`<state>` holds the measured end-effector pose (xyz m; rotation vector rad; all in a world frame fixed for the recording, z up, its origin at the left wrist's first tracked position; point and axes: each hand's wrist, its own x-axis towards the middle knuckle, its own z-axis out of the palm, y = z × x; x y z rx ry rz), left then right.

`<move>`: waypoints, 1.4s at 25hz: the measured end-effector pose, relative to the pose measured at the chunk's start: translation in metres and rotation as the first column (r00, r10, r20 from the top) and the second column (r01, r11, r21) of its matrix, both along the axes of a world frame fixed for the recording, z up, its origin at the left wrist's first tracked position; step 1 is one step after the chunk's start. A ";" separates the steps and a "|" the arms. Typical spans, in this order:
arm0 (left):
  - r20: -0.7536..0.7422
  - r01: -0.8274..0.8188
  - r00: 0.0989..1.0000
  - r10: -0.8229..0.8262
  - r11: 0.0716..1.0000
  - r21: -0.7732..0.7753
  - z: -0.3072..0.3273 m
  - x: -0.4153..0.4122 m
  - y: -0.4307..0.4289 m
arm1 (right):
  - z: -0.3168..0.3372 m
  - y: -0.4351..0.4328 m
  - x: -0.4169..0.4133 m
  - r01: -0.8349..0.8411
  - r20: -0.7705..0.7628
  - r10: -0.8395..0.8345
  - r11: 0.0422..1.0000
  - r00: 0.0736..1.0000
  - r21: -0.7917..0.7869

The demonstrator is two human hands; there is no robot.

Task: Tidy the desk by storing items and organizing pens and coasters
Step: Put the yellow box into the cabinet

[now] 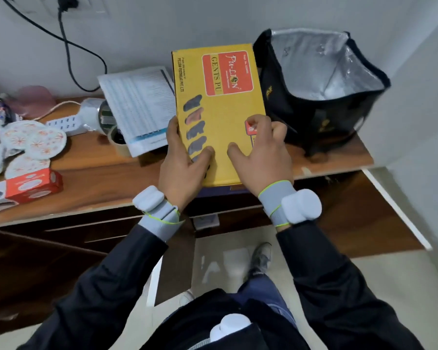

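A yellow shoe box (220, 114) with a red label lies lengthwise on the wooden desk (91, 178), its near end over the front edge. My left hand (185, 162) grips its left near edge, thumb on the lid. My right hand (261, 150) grips the right near edge, fingers curled on the lid. White coasters with orange patterns (33, 140) lie in a loose heap at the desk's left. No pens are plainly visible.
An open black insulated bag (321, 92) stands right of the box. Printed papers (139, 107), a tape roll (118, 142), a white power strip (66, 122) and a red carton (33, 185) lie to the left. Cables hang on the wall. Dark drawers sit below the desk.
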<state>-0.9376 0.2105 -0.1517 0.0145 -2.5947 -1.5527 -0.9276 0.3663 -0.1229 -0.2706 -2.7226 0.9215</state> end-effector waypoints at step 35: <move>0.429 0.359 0.870 -0.244 0.910 -0.209 -0.096 0.211 0.185 | -0.134 0.178 0.250 0.290 0.453 -0.201 0.947 0.869 -0.136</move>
